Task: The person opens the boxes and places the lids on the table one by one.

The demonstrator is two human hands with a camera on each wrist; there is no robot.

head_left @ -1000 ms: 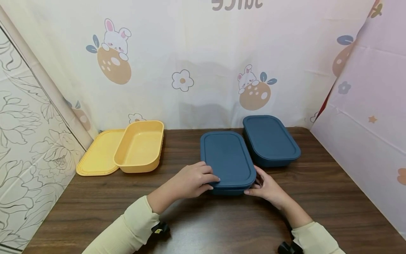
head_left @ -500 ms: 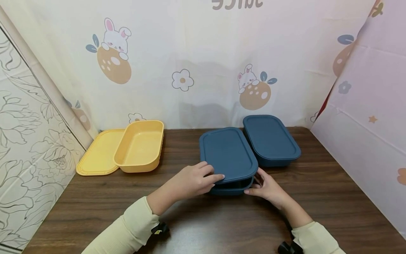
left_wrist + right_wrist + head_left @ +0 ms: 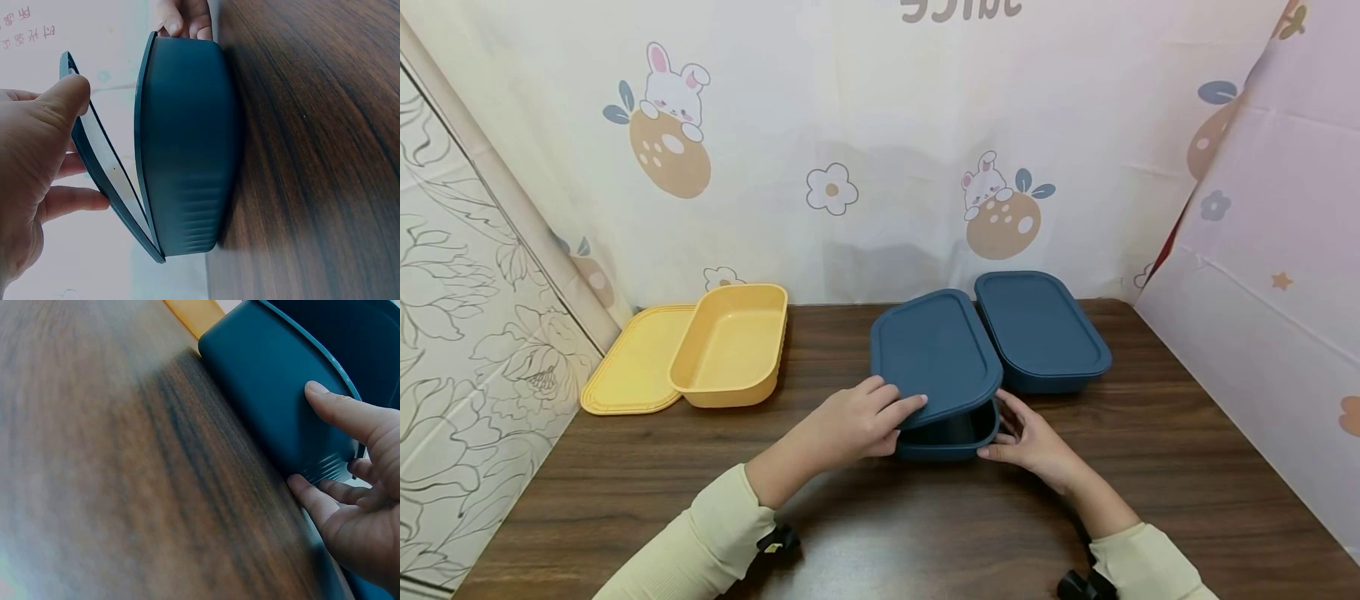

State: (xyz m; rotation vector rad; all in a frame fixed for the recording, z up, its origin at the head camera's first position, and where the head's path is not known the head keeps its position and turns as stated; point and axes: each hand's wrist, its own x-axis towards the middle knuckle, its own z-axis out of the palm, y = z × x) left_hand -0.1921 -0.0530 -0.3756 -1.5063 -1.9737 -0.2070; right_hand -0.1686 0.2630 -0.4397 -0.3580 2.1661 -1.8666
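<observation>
My left hand (image 3: 853, 421) pinches the near edge of a dark blue lid (image 3: 936, 354), thumb below and fingers on top. This lid slants up from a blue lunch box (image 3: 943, 452), its near side raised and its far side low. In the left wrist view, the lid (image 3: 125, 215) still meets the box (image 3: 181, 137) at one end, with a wedge-shaped gap between them. My right hand (image 3: 1037, 446) holds the box's near right corner. The right wrist view has that hand's thumb on one wall of the box (image 3: 269, 381) and fingers around the ribbed corner. The box's inside is mostly hidden.
A second blue lunch box (image 3: 1041, 333), lid on, stands close behind to the right. At the left, an uncovered yellow box (image 3: 730, 342) partly overlaps a yellow lid (image 3: 632, 367). Everything rests on a dark wooden table (image 3: 880, 533) against a printed cloth (image 3: 880, 100).
The left hand has lifted the near edge of the blue lid, which tilts and shifts away from me, uncovering the box's front opening. The right hand has stayed at the corner.
</observation>
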